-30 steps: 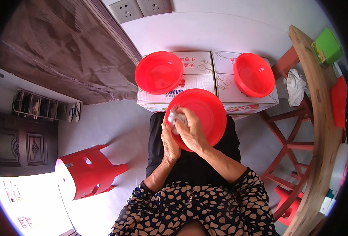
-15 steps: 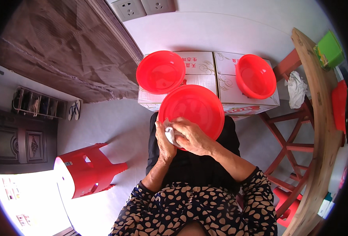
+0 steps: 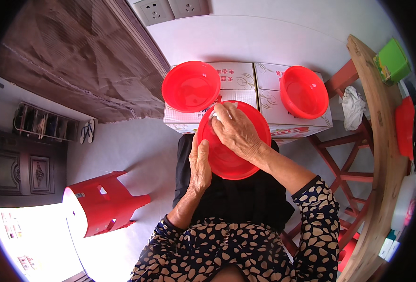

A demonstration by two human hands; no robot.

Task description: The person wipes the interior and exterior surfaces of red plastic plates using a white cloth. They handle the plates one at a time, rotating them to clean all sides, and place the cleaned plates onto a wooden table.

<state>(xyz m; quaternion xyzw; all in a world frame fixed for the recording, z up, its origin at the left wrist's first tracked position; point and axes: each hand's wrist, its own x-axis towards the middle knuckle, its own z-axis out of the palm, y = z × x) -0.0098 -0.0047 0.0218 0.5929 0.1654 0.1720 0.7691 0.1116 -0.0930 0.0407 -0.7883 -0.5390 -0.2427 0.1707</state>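
A red plastic basin [image 3: 238, 164] rests over my lap, its opening facing up toward me. My left hand [image 3: 200, 164] grips the basin's left rim, thumb on top. Inside the far left part of the basin, my right hand [image 3: 233, 129] presses a white cloth [image 3: 234, 103] against the wall near the rim. Most of the cloth is hidden under the fingers.
Two more red basins, one at the left [image 3: 191, 87] and one at the right [image 3: 304, 92], stand on white cartons [image 3: 236, 75]. A red stool [image 3: 106, 204] lies on its side at the left. A wooden table [image 3: 382, 141] runs along the right, with a white rag [image 3: 353, 108] hanging beside it.
My right hand has moved with the cloth from the near left rim up to the far left part of the basin. The basin has shifted slightly right, and my left hand now holds its left side.
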